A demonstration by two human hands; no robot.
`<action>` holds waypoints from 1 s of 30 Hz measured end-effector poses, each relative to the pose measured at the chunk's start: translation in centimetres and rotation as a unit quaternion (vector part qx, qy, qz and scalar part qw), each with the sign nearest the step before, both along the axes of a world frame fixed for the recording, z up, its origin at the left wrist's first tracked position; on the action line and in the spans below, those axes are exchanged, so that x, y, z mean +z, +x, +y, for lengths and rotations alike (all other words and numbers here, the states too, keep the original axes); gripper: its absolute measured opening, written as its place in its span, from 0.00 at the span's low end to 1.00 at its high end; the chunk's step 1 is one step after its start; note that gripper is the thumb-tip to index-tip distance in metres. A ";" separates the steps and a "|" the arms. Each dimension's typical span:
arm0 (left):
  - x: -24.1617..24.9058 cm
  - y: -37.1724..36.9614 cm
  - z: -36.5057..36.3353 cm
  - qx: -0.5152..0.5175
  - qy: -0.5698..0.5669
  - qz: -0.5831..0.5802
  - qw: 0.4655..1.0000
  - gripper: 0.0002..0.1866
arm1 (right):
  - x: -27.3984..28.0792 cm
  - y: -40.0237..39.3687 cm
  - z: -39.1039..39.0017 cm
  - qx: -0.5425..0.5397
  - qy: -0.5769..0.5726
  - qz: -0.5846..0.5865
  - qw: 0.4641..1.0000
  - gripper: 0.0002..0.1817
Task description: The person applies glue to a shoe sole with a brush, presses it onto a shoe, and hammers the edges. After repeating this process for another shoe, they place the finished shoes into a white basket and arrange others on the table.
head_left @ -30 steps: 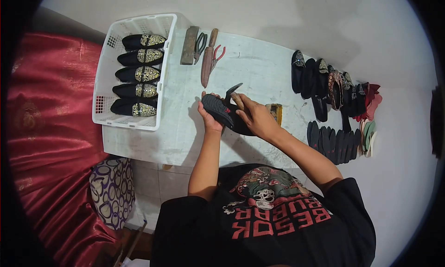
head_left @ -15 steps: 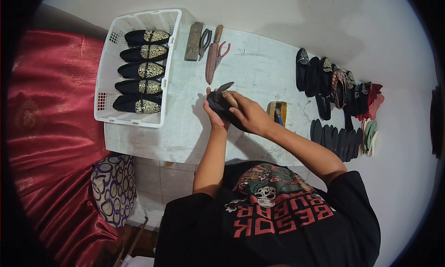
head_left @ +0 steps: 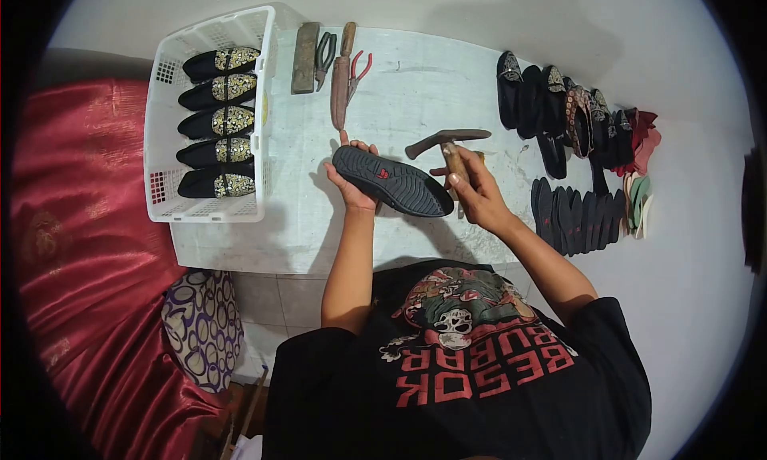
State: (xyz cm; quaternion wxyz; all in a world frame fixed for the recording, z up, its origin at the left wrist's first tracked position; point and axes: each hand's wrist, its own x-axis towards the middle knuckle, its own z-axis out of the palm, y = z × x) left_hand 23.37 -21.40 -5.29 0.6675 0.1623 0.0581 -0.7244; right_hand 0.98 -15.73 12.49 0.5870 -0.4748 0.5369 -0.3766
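A black shoe [head_left: 395,180] lies across my left hand [head_left: 357,184], its ridged sole turned up with a small red mark on it. My left fingers grip it from below near one end; most of them are hidden behind it. In my right hand [head_left: 479,192] is a hammer [head_left: 449,140], held by its wooden handle close to the dark metal head. The hammer is raised near the right end of the sole, and no contact between head and sole shows.
A white plastic basket [head_left: 265,101] with several black shoes stands at the left. Near the back lie a block [head_left: 305,58], black pliers [head_left: 324,59], a sheathed knife [head_left: 341,85] and red-handled pincers [head_left: 359,75]. Shoes [head_left: 530,101] and loose soles [head_left: 571,220] line the right side.
The shoe has turned so its sole faces up to view. My right hand with the hammer has moved right, off the shoe. The whole view has shifted slightly.
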 end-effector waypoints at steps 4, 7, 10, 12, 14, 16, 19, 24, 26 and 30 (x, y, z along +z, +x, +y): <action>2.8 -0.1 1.3 -0.010 0.088 -0.040 0.995 0.50 | -0.3 -0.1 0.0 0.031 -0.003 0.016 0.999 0.31; 4.2 0.4 6.1 -0.010 0.289 -0.230 0.929 0.42 | -0.3 -1.1 0.0 0.052 -0.036 0.059 0.996 0.31; 3.8 1.1 13.6 -0.078 0.287 -0.333 0.895 0.37 | -0.9 -2.8 0.2 0.084 -0.076 0.107 0.988 0.31; 5.7 0.3 16.8 -0.188 0.260 -0.258 0.911 0.36 | -0.2 -3.7 0.1 0.116 -0.095 0.132 0.980 0.31; 6.7 -2.2 17.7 -0.270 0.218 -0.162 0.924 0.43 | 2.3 -4.0 -1.5 0.150 -0.094 0.160 0.971 0.30; 6.9 -5.0 17.0 -0.291 0.127 -0.081 0.945 0.55 | 5.9 -4.1 -4.2 0.200 -0.096 0.199 0.955 0.30; 6.2 -8.5 14.5 -0.236 -0.007 0.037 0.971 0.64 | 11.9 -4.0 -6.9 0.275 -0.109 0.271 0.916 0.31; 5.7 -11.1 10.5 -0.094 -0.054 0.097 0.989 0.65 | 11.1 -3.6 -3.3 0.235 -0.078 0.189 0.950 0.28; 4.2 -11.4 10.7 -0.073 -0.034 0.072 0.994 0.64 | 8.5 -4.3 -1.6 0.248 -0.092 0.213 0.940 0.29; 4.5 -11.7 10.7 -0.051 -0.033 0.071 0.996 0.62 | 8.5 -4.7 -1.0 0.270 -0.109 0.246 0.924 0.29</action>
